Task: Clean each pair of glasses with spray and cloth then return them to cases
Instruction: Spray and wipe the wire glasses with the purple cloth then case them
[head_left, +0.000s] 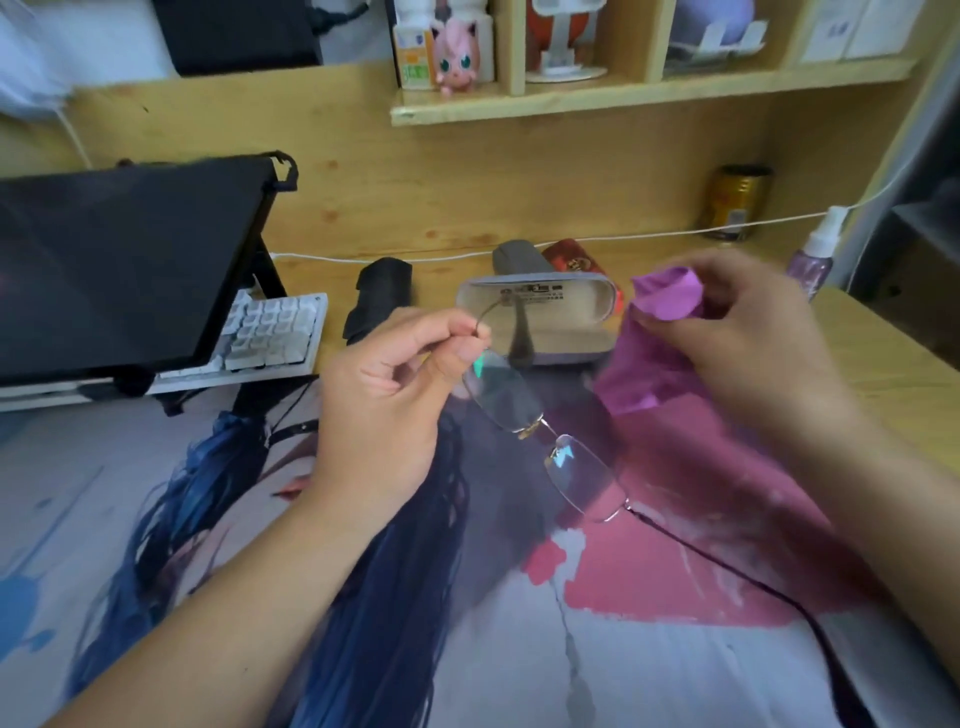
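My left hand (395, 395) pinches the hinge end of thin-framed rimless glasses (545, 436), which hang over the desk mat with both arms spread. My right hand (748, 338) grips a purple cloth (654, 343) a little to the right of the glasses, apart from the lenses. Just behind the glasses an open grey case (540, 317) lies with its lid up. A closed grey case (519, 257), a red case (571, 257) and a black case (382, 299) lie further back. A purple spray bottle (815, 254) stands at the right.
A printed desk mat (519, 623) covers the desk's front. A dark tilted screen (119, 270) and white keyboard (270, 332) fill the left. A gold can (735, 200) stands at the back wall under a shelf, and a white cable (649, 236) runs along the back.
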